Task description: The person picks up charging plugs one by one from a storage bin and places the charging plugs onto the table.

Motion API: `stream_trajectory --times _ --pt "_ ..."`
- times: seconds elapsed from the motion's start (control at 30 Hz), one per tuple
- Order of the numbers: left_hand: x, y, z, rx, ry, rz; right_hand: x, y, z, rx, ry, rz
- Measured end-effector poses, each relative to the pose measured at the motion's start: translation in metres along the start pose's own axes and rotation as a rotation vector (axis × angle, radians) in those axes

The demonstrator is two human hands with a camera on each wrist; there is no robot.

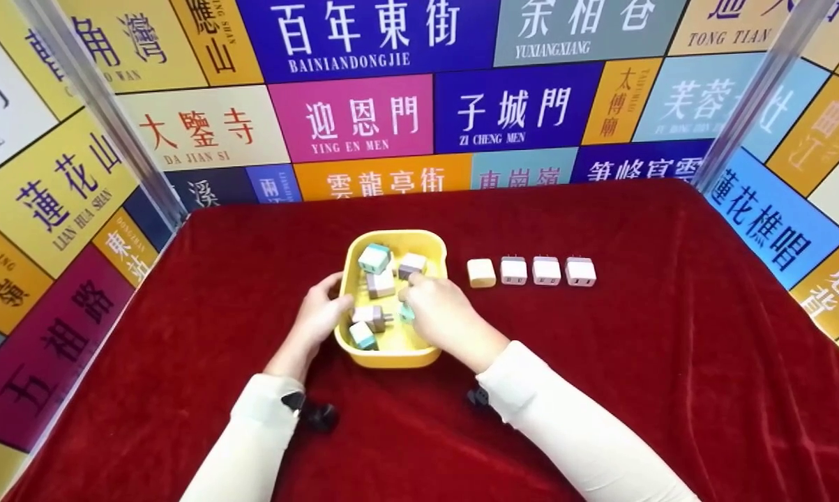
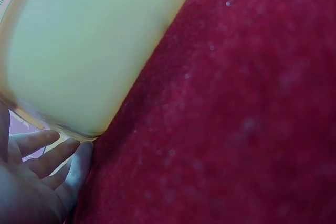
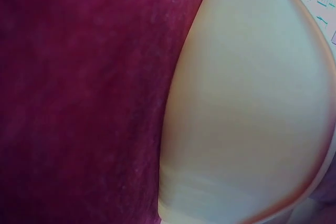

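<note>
A yellow plastic basin (image 1: 391, 359) stands on red cloth with several charger plugs inside, some white and grey, some white and teal. My left hand (image 1: 321, 310) holds its left side, thumb over the rim and fingers along the outer wall. In the left wrist view, those fingers (image 2: 79, 169) reach the basin's lower edge. My right hand (image 1: 447, 314) reaches in over the right rim with bent fingers. Their tips are right at a white and grey charger (image 1: 412, 265), and a teal charger (image 1: 406, 314) shows partly beneath. I cannot tell whether the right fingers grip one.
Right of the basin runs a row on the cloth: one cream block (image 1: 481, 273), then three white and grey chargers (image 1: 546, 271) with prongs pointing away. Panels printed with place names (image 1: 363, 115) enclose the back and sides. Clear posts (image 1: 764, 90) rise at the back corners.
</note>
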State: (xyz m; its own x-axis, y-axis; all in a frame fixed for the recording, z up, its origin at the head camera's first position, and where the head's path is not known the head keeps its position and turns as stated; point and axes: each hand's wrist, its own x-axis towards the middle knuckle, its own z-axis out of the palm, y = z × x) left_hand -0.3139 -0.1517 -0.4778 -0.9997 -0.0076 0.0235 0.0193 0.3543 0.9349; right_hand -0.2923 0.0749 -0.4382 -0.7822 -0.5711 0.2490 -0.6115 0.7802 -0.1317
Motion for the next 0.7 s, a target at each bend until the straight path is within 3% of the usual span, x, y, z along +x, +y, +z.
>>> stream_trajectory --times 0.13,0.27,0.47,0.7 --pt "-0.001 0.0007 0.0 -0.014 0.001 0.007 -0.0016 0.0016 -0.0016 0.077 0.022 -0.038" --pt "-0.0017 0.0007 0.0001 -0.018 0.002 0.012 -0.0018 0.0026 -0.0008 0.031 0.027 -0.049" --pt "-0.0011 0.0015 -0.0001 -0.022 -0.004 0.0 0.0008 0.0029 -0.0013 -0.064 -0.053 -0.018" --pt "-0.0002 0.0004 -0.0009 -0.005 -0.008 -0.014 0.0033 0.0044 -0.0015 -0.04 -0.148 -0.008"
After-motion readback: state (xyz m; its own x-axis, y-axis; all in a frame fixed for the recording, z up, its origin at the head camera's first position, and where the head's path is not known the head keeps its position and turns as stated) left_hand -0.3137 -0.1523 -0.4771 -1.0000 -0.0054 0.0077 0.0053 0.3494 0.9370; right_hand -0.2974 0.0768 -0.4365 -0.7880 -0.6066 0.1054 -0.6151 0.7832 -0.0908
